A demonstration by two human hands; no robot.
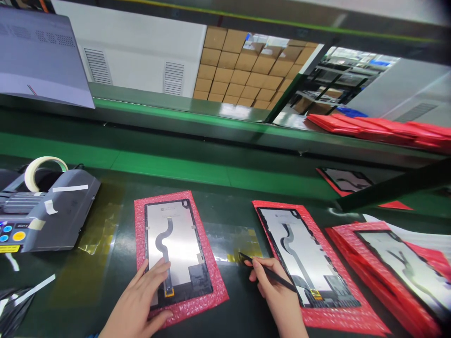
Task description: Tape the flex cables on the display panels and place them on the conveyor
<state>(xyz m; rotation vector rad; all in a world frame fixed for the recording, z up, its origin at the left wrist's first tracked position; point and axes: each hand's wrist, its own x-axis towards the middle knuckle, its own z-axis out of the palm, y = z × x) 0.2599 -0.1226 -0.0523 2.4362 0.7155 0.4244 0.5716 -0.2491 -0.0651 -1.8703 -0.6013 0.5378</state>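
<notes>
My left hand (144, 295) lies with its fingers stretched over the lower left of a tablet display panel (183, 249), touching it beside the grey ribbon cable (162, 244). This panel lies back side up on a red bubble-wrap bag (141, 225). My right hand (273, 286) is closed around black tweezers (278, 278), whose tip points left over clear and yellow tape on the bench. To the right of that hand lies a second display panel (303, 253) with a curved ribbon cable, on its own red bubble-wrap bag (338, 321).
At the left stands a grey tape dispenser (66, 211) with a tape roll (33, 173) and loose strips. Stacked red bags with a panel (405, 267) sit at the right, near a slanted dark post (398, 185). More red bags (380, 129) rest on the shelf behind.
</notes>
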